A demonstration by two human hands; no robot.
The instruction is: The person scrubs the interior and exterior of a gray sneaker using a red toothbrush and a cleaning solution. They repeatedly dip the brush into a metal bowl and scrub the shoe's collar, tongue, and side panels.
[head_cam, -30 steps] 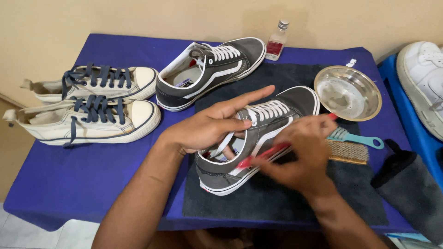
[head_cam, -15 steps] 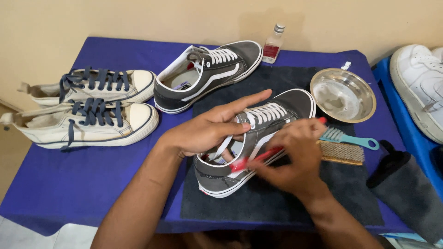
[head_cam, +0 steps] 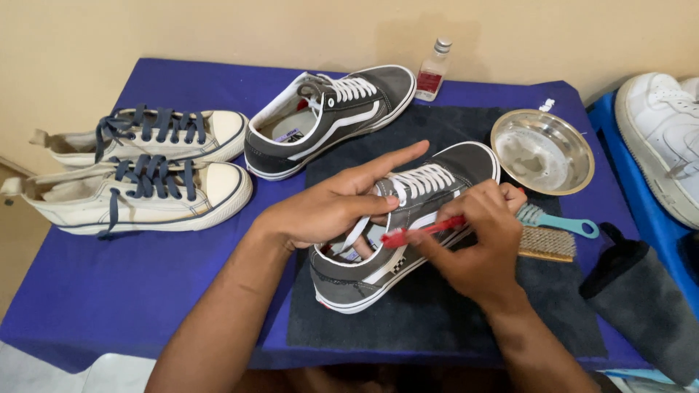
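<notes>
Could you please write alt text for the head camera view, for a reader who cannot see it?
A person's left hand steadies a grey sneaker on a dark mat while the right hand holds a red brush against its side. Its mate, two cream sneakers and a metal bowl sit on the blue-covered table.

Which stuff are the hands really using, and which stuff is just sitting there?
In use:
left hand steadying the grey shoe
right hand holding the red brush
dark mat under the shoe

Lying about:
second grey shoe
two cream shoes
metal bowl
small bottle
teal brush
wire brush
</notes>
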